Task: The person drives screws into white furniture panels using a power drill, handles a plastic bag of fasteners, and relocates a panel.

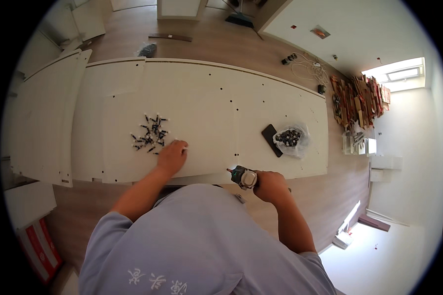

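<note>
My left hand (pixel 173 156) is over the white panel (pixel 197 118), its fingers drawn together. A small whitish bit shows at the fingertips, too small to name. Just beyond it lies a loose pile of small black fittings with white ends (pixel 152 132). My right hand (pixel 270 187) grips a cordless drill (pixel 244 177) at the panel's near edge, its bit pointing left. Several small dark holes dot the panel. To the right, a clear plastic bag (pixel 300 142) of dark and silvery small fittings (pixel 288 137) lies against a black phone (pixel 271 139).
More white panels (pixel 47 118) overlap at the left. On the floor beyond lie a plastic-wrapped bundle (pixel 146 50), a brown strip (pixel 170 37) and a cable (pixel 310 69). Flattened cardboard (pixel 357 101) is stacked by the right wall, and a red-and-white box (pixel 40 250) stands at lower left.
</note>
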